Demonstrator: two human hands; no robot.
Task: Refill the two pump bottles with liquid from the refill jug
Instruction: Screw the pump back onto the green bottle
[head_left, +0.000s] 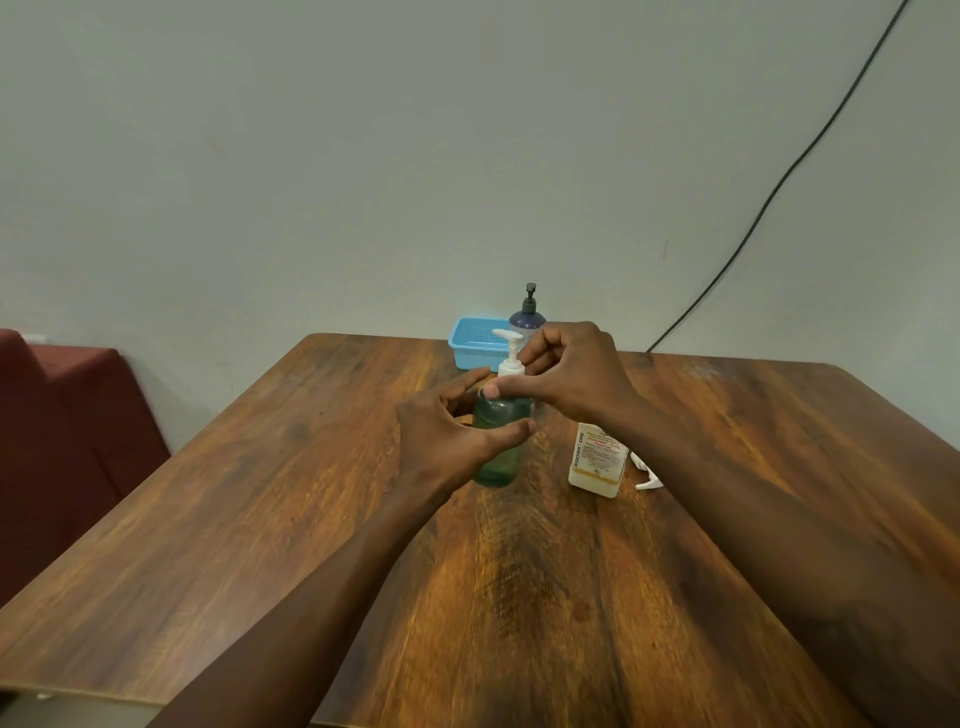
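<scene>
A clear green pump bottle (500, 457) stands upright in the middle of the wooden table (260, 493). My left hand (447, 436) wraps around its body from the left. My right hand (576, 374) pinches the collar of its white pump head (510, 353) from the right. A white labelled bottle (596, 462) stands just right of it, partly behind my right forearm. A white pump piece (647, 475) lies beside that bottle on the table. A dark purple pump bottle (527, 317) with a black pump stands at the far edge.
A light blue plastic basket (475, 345) sits at the table's far edge, beside the purple bottle. A black cable (779, 182) runs down the wall at the right. A dark red seat (67, 441) stands left of the table.
</scene>
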